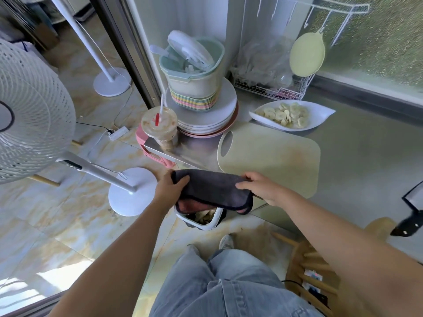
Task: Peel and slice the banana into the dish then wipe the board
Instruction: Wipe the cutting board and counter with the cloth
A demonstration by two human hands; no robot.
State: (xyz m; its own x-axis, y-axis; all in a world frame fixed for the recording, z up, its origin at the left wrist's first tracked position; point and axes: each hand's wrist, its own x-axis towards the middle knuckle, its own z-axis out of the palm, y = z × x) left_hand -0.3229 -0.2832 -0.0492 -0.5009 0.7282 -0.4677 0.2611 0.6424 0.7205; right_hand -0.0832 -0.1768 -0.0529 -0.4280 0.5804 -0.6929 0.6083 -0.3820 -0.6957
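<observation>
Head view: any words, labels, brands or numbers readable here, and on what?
Nothing legible.
On the drink cup lid: a red mark, too blurred to read.
On the fan's control panel: dark marks, too small to read.
On the cutting board, dish and cloth: no print shows.

Bright daylight glares off the floor (75, 236) (lower left), edges bow with wide-angle distortion, detail slightly soft.

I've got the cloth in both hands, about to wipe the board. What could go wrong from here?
The knife lies at the near edge of the counter, handle apparently overhanging; a stray bump could knock it off. The dish of banana slices sits against the far corner of the board, so hard wiping might shove the board into it.
</observation>
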